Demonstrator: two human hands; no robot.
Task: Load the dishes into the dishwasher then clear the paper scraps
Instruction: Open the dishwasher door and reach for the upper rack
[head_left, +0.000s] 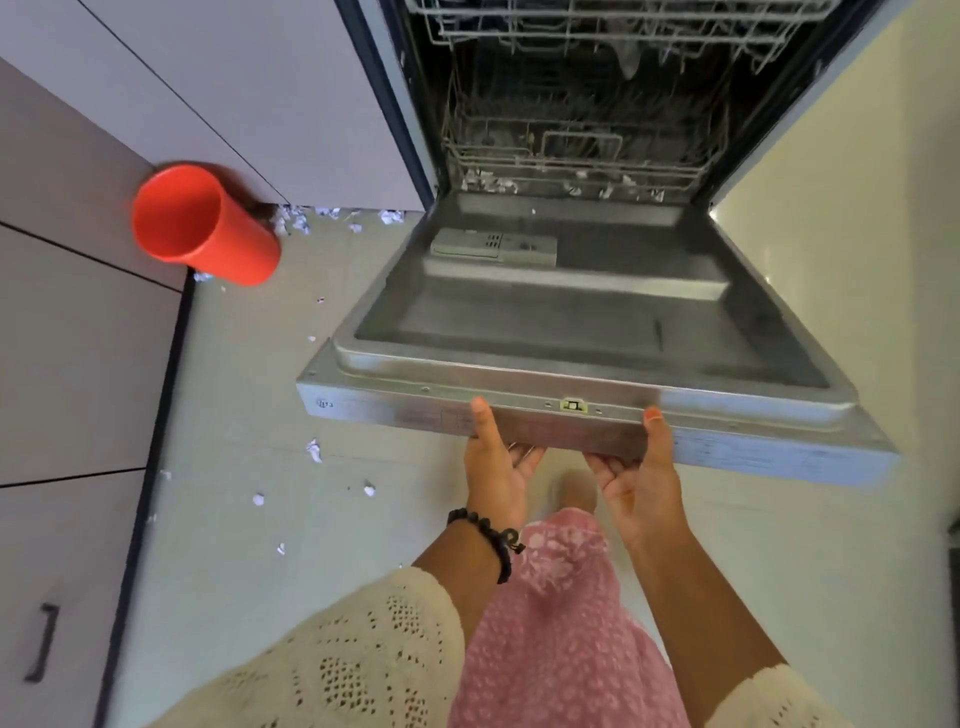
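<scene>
Both hands, left hand (496, 467) and right hand (636, 475), grip the open dishwasher door (571, 332) at its near edge, fingers curled beneath; paper scraps (314, 449) litter the floor at left.

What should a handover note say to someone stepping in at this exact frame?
Left hand and right hand: both grip the front edge of the open dishwasher door, thumbs on top, fingers underneath.
Red cup sits on the counter at left, not loaded.
Lower rack looks empty of dishes; a few paper bits lie by its front edge.
Paper scraps are scattered on the floor, more along the cabinet base.
Left: load the dishes, then clear the scraps.
</scene>
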